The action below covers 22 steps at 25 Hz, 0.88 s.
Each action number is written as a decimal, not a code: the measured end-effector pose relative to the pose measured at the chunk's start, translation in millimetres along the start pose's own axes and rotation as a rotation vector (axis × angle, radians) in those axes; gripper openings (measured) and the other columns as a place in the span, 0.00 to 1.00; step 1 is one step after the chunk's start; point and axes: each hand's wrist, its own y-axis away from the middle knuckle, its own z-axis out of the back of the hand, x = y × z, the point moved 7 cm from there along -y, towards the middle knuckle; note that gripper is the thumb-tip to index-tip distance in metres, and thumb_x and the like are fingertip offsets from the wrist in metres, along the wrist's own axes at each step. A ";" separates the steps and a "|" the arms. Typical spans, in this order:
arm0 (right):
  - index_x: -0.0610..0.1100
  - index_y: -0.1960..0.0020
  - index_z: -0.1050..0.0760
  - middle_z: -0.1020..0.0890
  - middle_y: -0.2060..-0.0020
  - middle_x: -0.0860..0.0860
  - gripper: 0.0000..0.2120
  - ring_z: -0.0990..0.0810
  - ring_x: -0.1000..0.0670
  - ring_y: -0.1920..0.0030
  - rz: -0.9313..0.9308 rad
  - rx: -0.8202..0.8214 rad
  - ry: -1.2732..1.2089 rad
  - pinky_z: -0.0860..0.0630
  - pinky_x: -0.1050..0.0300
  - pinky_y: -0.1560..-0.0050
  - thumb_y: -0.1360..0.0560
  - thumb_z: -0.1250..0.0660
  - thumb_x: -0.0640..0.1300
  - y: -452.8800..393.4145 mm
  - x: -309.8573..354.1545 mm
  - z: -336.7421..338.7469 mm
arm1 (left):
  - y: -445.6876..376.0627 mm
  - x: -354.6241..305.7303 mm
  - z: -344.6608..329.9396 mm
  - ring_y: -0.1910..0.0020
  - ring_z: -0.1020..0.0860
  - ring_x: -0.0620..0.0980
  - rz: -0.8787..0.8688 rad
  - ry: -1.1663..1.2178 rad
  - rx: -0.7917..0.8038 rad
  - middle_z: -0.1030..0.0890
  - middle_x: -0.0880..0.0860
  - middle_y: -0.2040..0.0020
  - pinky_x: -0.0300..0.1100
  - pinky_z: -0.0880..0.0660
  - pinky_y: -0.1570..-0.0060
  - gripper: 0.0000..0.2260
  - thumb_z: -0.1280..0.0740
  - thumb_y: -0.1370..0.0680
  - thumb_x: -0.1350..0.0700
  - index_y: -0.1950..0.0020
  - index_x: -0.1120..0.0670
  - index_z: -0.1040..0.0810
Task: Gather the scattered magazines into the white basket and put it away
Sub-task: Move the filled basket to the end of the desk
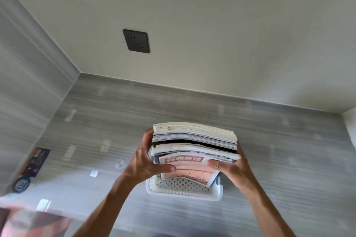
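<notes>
Both hands are gripping a stack of magazines (194,140) that is standing upright in the white basket (183,188), with the basket sitting low in the middle of the view over the grey striped floor (192,106). The left hand (146,161) is curling round the stack's left side, its thumb lying across the front cover near the bottom while the other fingers are wrapping behind, out of sight. The right hand (229,167) is clasping the right side in the same way, thumb pressing on the pink front cover (190,169) and the remaining fingers hidden behind the stack. The magazines are rising well above the basket's perforated rim, their page edges fanning toward the camera. Open floor is lying all round the basket, running back to the pale wall (192,15), which is carrying a dark socket plate (136,41). A wall is closing in on the left, and another corner is showing at the far right. Near the left edge a dark leaflet (35,161) is lying on the floor beside a round badge (21,184) reading "EO" upside down. The red banner on the pink cover is carrying writing too blurred to read.
</notes>
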 end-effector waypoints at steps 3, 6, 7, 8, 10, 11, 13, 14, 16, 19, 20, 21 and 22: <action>0.53 0.33 0.31 0.17 0.42 0.51 0.45 0.18 0.51 0.41 -0.034 0.026 0.056 0.24 0.53 0.41 0.45 0.14 0.49 -7.0 -10.1 5.7 | -5.6 18.6 -7.2 0.42 0.20 0.44 0.091 -0.044 0.015 0.18 0.44 0.42 0.40 0.21 0.44 0.46 0.15 0.44 0.48 0.33 0.41 0.36; 0.49 0.37 0.26 0.15 0.45 0.50 0.36 0.17 0.47 0.43 -0.078 0.108 0.097 0.20 0.53 0.43 0.42 0.16 0.48 -12.5 -19.9 0.2 | -6.3 34.2 -11.6 0.46 0.17 0.46 0.197 -0.074 0.024 0.16 0.46 0.46 0.53 0.19 0.47 0.37 0.16 0.43 0.50 0.38 0.44 0.27; 0.48 0.39 0.24 0.15 0.46 0.49 0.33 0.17 0.46 0.44 -0.068 0.101 0.099 0.19 0.52 0.44 0.41 0.16 0.47 -13.6 -19.4 -1.0 | -7.2 35.4 -11.3 0.47 0.17 0.46 0.208 -0.098 0.017 0.15 0.47 0.47 0.54 0.19 0.48 0.35 0.16 0.43 0.49 0.39 0.46 0.26; 0.48 0.40 0.23 0.14 0.46 0.48 0.31 0.16 0.46 0.44 -0.056 0.080 0.091 0.19 0.51 0.44 0.40 0.17 0.46 -15.1 -18.0 -0.4 | -9.0 35.4 -9.2 0.48 0.17 0.47 0.217 -0.114 0.006 0.15 0.47 0.48 0.54 0.19 0.49 0.34 0.16 0.43 0.48 0.40 0.46 0.24; 0.46 0.38 0.25 0.15 0.46 0.47 0.31 0.16 0.46 0.45 -0.049 0.064 0.043 0.19 0.51 0.46 0.38 0.18 0.45 -20.2 -14.3 0.1 | -13.4 33.7 -2.2 0.50 0.16 0.46 0.222 -0.126 0.010 0.14 0.45 0.49 0.49 0.17 0.53 0.33 0.16 0.44 0.44 0.42 0.44 0.24; 0.46 0.37 0.25 0.15 0.45 0.47 0.32 0.16 0.47 0.45 -0.055 0.065 0.014 0.18 0.53 0.48 0.38 0.18 0.45 -23.0 -13.0 0.0 | -15.7 33.0 0.1 0.51 0.15 0.46 0.226 -0.130 0.022 0.14 0.44 0.50 0.47 0.17 0.55 0.33 0.16 0.44 0.43 0.43 0.43 0.23; 0.47 0.37 0.26 0.15 0.45 0.48 0.30 0.16 0.47 0.46 -0.087 0.087 -0.023 0.18 0.56 0.51 0.36 0.19 0.45 -26.4 -16.4 -3.6 | -14.8 36.6 -0.9 0.54 0.15 0.45 0.255 -0.106 0.050 0.14 0.44 0.51 0.45 0.16 0.62 0.30 0.16 0.44 0.44 0.46 0.42 0.22; 0.48 0.37 0.26 0.15 0.45 0.48 0.29 0.16 0.47 0.45 -0.109 0.099 -0.020 0.18 0.58 0.51 0.35 0.20 0.45 -26.1 -21.3 -6.7 | -10.6 40.5 -3.2 0.55 0.15 0.45 0.284 -0.090 0.054 0.14 0.44 0.52 0.46 0.16 0.63 0.29 0.16 0.44 0.45 0.47 0.42 0.22; 0.48 0.36 0.27 0.15 0.45 0.50 0.30 0.16 0.49 0.45 -0.138 0.119 0.016 0.19 0.61 0.51 0.35 0.20 0.43 -22.9 -33.9 -11.3 | -1.6 47.0 -8.9 0.52 0.15 0.47 0.316 -0.105 0.057 0.14 0.46 0.50 0.52 0.16 0.58 0.31 0.16 0.44 0.47 0.44 0.44 0.23; 0.49 0.36 0.28 0.15 0.45 0.52 0.33 0.16 0.52 0.45 -0.173 0.137 0.065 0.18 0.61 0.49 0.37 0.19 0.44 -23.7 -43.0 -7.3 | -2.0 51.0 -7.8 0.47 0.18 0.50 0.286 -0.270 0.072 0.16 0.45 0.47 0.54 0.20 0.47 0.35 0.18 0.45 0.38 0.42 0.43 0.25; 0.50 0.37 0.27 0.15 0.45 0.52 0.32 0.16 0.52 0.45 -0.176 0.145 0.070 0.18 0.60 0.50 0.38 0.18 0.44 -23.7 -43.5 -4.8 | -3.3 51.8 -6.8 0.47 0.18 0.49 0.297 -0.315 0.075 0.16 0.44 0.47 0.54 0.21 0.46 0.36 0.19 0.46 0.36 0.42 0.43 0.25; 0.51 0.38 0.26 0.15 0.45 0.52 0.32 0.16 0.51 0.46 -0.171 0.161 0.080 0.18 0.60 0.51 0.38 0.18 0.45 -23.3 -43.3 -4.0 | -2.5 53.1 -8.7 0.48 0.18 0.48 0.308 -0.273 0.092 0.16 0.44 0.47 0.54 0.20 0.48 0.36 0.19 0.45 0.37 0.41 0.44 0.25; 0.51 0.38 0.26 0.15 0.45 0.52 0.32 0.16 0.50 0.45 -0.173 0.175 0.091 0.18 0.60 0.52 0.39 0.17 0.46 -22.4 -41.5 -4.7 | -0.6 55.3 -12.3 0.49 0.17 0.48 0.323 -0.187 0.106 0.16 0.46 0.47 0.54 0.18 0.50 0.36 0.17 0.44 0.40 0.40 0.45 0.26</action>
